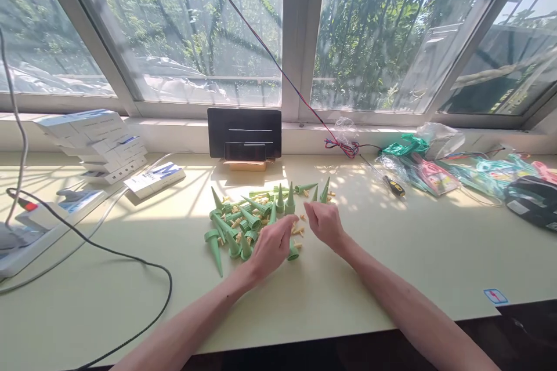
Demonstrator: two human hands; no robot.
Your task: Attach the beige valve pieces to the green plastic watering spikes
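A heap of green plastic plant-watering spikes with small tan valve pieces lies mid-table. Over the heap's right part is my left hand, back up, fingers closed; whatever it may hold is hidden. A green cap end shows just below its fingers. Beside it, slightly right, my right hand is curled closed, its fingertips turned away. Green spike tips stand just beyond that hand; I cannot tell whether it touches them. Some spikes stand upright, others lie on their sides.
Behind the heap, a black tablet leans on a wooden stand. White boxes, a power strip and a black cable are at left. On the right lie a screwdriver, bagged cables and a black pouch.
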